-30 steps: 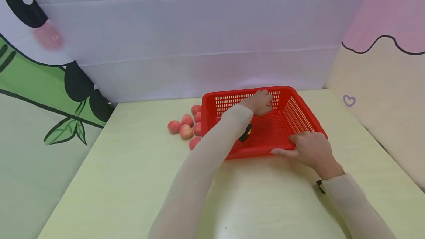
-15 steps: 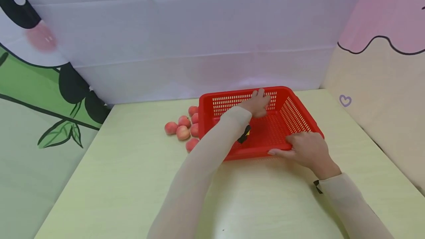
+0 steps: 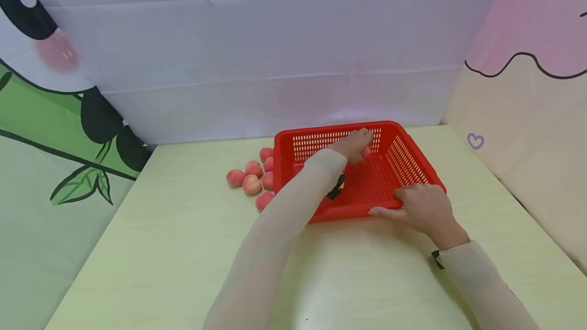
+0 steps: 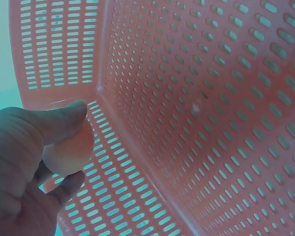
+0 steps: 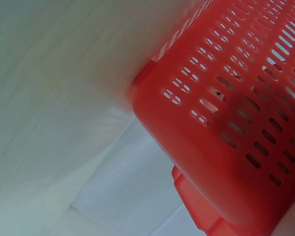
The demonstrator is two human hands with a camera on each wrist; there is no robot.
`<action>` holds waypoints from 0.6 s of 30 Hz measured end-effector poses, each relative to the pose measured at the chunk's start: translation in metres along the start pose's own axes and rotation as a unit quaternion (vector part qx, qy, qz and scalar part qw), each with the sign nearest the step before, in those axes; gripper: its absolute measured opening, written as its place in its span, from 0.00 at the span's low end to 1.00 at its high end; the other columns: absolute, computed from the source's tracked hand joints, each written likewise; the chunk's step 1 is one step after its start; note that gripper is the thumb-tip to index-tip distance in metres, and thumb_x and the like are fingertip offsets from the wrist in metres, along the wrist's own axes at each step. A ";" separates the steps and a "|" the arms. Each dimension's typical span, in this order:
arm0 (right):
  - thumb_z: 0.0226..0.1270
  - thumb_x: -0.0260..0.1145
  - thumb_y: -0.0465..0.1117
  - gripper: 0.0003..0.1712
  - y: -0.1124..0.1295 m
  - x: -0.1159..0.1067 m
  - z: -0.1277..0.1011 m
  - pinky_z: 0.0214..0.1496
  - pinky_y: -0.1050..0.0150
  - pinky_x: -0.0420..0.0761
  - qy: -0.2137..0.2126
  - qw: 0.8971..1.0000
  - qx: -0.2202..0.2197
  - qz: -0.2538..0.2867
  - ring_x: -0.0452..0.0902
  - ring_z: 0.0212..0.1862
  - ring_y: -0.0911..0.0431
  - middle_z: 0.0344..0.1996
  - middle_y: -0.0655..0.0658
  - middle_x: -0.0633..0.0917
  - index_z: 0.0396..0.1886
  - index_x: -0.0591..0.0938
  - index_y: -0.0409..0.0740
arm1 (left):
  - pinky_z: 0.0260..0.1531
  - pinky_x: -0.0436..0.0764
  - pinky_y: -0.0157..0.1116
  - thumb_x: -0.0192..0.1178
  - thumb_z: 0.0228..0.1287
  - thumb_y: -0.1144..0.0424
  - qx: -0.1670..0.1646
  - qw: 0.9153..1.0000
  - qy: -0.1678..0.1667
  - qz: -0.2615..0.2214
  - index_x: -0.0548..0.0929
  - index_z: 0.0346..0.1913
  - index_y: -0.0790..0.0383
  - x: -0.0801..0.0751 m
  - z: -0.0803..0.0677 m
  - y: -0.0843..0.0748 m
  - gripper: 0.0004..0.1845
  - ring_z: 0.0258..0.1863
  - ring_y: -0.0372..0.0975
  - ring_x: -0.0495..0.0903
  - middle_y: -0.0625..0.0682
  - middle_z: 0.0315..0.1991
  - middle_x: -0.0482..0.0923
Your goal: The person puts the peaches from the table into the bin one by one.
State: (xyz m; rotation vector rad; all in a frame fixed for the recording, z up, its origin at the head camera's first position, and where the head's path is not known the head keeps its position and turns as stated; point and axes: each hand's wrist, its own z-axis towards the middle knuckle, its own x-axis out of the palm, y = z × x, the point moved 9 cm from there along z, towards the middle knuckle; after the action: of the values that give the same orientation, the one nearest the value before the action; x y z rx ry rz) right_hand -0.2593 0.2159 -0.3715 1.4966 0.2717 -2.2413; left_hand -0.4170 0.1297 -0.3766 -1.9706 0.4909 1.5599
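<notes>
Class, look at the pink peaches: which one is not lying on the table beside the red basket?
The pink peach gripped in the left hand, held inside the red perforated plastic basket. The other pink peaches lie clustered on the pale green table left of it.

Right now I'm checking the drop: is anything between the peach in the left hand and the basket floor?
Nothing visible. The left hand pinches the peach inside the red basket, just above its bare slotted floor near a corner.
</notes>
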 end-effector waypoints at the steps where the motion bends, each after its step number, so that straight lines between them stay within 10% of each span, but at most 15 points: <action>1: 0.63 0.52 0.88 0.45 0.000 0.000 0.000 0.22 0.65 0.53 0.001 1.000 0.000 0.000 0.49 0.18 0.63 0.11 0.58 0.55 0.12 0.60 0.55 | 0.59 0.78 0.31 0.68 0.75 0.62 0.001 1.000 -0.001 -0.005 0.72 0.69 0.57 0.000 0.000 0.000 0.25 0.60 0.39 0.70 0.49 0.62 0.70; 8: 0.63 0.58 0.84 0.44 0.000 0.000 0.001 0.22 0.64 0.54 0.015 1.000 0.009 0.000 0.50 0.18 0.63 0.11 0.57 0.56 0.12 0.61 0.54 | 0.50 0.82 0.31 0.68 0.74 0.62 -0.018 1.000 -0.012 -0.021 0.81 0.65 0.51 0.002 0.002 0.001 0.19 0.60 0.39 0.68 0.49 0.61 0.68; 18: 0.61 0.69 0.77 0.42 -0.003 0.004 0.002 0.23 0.64 0.55 0.027 0.999 0.018 -0.004 0.51 0.18 0.62 0.11 0.57 0.56 0.12 0.61 0.54 | 0.64 0.78 0.33 0.66 0.76 0.63 -0.010 1.000 -0.015 -0.019 0.75 0.73 0.52 0.004 0.008 -0.003 0.26 0.66 0.39 0.70 0.48 0.68 0.71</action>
State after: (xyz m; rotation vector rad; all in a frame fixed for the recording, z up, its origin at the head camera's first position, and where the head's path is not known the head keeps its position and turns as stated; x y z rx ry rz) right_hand -0.2635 0.2170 -0.3751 1.5788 0.2559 -2.2252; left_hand -0.4207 0.1372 -0.3807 -1.9569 0.4249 1.5744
